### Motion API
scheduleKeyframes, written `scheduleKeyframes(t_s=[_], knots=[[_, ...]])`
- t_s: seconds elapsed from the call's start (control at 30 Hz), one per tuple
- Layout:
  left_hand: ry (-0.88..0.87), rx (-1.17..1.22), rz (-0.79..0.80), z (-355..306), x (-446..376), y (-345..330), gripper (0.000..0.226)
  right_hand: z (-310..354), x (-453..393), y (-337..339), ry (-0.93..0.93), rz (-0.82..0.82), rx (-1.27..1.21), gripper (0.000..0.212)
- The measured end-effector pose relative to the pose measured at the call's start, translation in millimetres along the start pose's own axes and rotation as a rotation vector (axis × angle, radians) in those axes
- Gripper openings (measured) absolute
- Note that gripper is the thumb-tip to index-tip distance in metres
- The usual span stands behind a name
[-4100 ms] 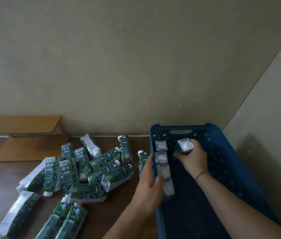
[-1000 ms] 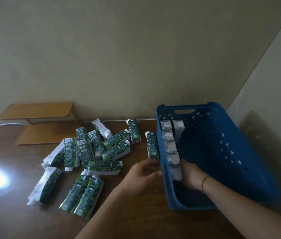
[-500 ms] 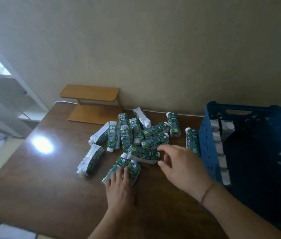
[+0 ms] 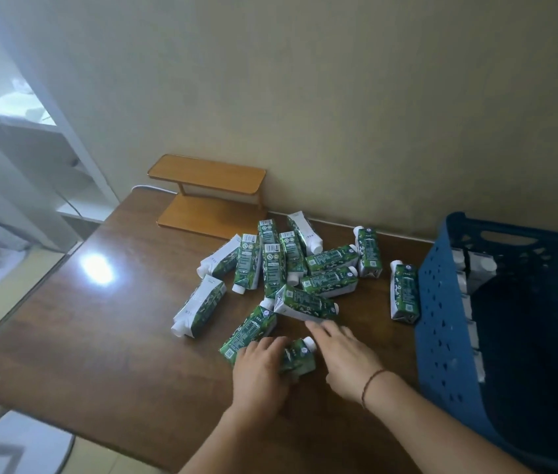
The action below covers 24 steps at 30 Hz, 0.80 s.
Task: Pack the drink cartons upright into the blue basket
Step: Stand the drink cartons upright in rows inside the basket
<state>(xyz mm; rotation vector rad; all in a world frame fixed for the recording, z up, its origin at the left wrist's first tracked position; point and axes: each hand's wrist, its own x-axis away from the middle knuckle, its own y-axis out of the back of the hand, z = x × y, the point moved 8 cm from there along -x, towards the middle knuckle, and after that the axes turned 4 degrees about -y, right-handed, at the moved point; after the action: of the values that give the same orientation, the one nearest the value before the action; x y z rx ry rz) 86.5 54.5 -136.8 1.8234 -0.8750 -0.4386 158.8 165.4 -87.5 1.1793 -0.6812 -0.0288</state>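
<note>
Several green-and-white drink cartons (image 4: 329, 280) lie scattered on the brown table (image 4: 106, 340). The blue basket (image 4: 441, 323) stands at the right, with a row of upright cartons (image 4: 476, 268) along its left wall. My left hand (image 4: 260, 371) lies over a lying carton (image 4: 300, 355) near the table's front, fingers curled on it. My right hand (image 4: 346, 357) reaches beside the same carton's cap, fingers spread, its fingertips close to another lying carton (image 4: 305, 304). One carton (image 4: 404, 292) lies alone just left of the basket.
A small wooden two-tier shelf (image 4: 207, 195) stands against the wall at the back left. A white cable runs behind it. The table's left edge drops to a floor and white shelving (image 4: 31, 148). The wall is right behind the cartons.
The view has shifted left. My right hand has come back from the pile toward my left hand. My left hand has slid onto the nearest lying carton.
</note>
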Motion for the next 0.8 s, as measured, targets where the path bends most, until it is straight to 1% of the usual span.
scheduleKeyframes(t_s=[0.03, 0.07, 0.1, 0.13, 0.17, 0.23, 0.27, 0.3, 0.37, 0.4, 0.47, 0.5, 0.53, 0.57, 0.6, 0.63, 0.73, 0.77, 0.8], knots=[[0.021, 0.211, 0.002, 3, -1, 7, 0.062, 4, 3, 2, 0.046, -0.019, 0.025, 0.093], [0.051, 0.467, 0.036, 5, -3, 13, 0.057, 7, 7, 6, 0.086, -0.037, 0.03, 0.094], [0.063, 0.703, 0.119, 3, -5, 16, 0.053, 10, 11, 13, 0.127, -0.066, 0.003, 0.092], [0.03, 0.883, 0.215, -6, -6, 21, 0.05, 12, 16, 23, 0.178, -0.111, -0.051, 0.086], [-0.016, 1.007, 0.296, -14, -9, 26, 0.049, 14, 23, 34, 0.24, -0.164, -0.114, 0.077], [-0.099, 1.161, 0.433, -30, -15, 36, 0.052, 16, 42, 59, 0.358, -0.225, -0.227, 0.064], [-0.146, 1.203, 0.5, -40, -17, 38, 0.053, 14, 53, 71, 0.395, -0.231, -0.284, 0.062], [-0.195, 1.236, 0.568, -51, -20, 39, 0.056, 11, 65, 82, 0.415, -0.237, -0.335, 0.063], [-0.273, 1.299, 0.659, -79, -25, 43, 0.07, -1, 91, 103, 0.407, -0.281, -0.397, 0.068], [-0.307, 1.348, 0.676, -96, -28, 46, 0.076, -10, 105, 112, 0.383, -0.328, -0.413, 0.068], [-0.355, 1.5, 0.726, -134, -30, 51, 0.081, -33, 138, 132, 0.327, -0.49, -0.477, 0.058], [-0.345, 1.593, 0.734, -150, -33, 53, 0.08, -47, 156, 142, 0.304, -0.589, -0.556, 0.05], [-0.316, 1.641, 0.695, -163, -38, 53, 0.076, -64, 174, 151, 0.271, -0.681, -0.679, 0.045], [-0.275, 1.626, 0.625, -172, -45, 50, 0.074, -84, 190, 157, 0.227, -0.761, -0.8, 0.041], [-0.251, 1.55, 0.552, -179, -50, 47, 0.073, -102, 204, 162, 0.173, -0.826, -0.862, 0.039], [-0.251, 1.45, 0.513, -188, -51, 43, 0.071, -118, 216, 166, 0.103, -0.878, -0.836, 0.037], [-0.303, 1.139, 0.445, -215, -52, 27, 0.049, -158, 238, 172, -0.146, -0.965, -0.567, 0.035], [-0.317, 1.075, 0.415, -223, -51, 24, 0.047, -170, 241, 169, -0.221, -0.973, -0.538, 0.034], [-0.328, 1.024, 0.387, -231, -51, 20, 0.049, -181, 240, 162, -0.297, -0.951, -0.526, 0.033]])
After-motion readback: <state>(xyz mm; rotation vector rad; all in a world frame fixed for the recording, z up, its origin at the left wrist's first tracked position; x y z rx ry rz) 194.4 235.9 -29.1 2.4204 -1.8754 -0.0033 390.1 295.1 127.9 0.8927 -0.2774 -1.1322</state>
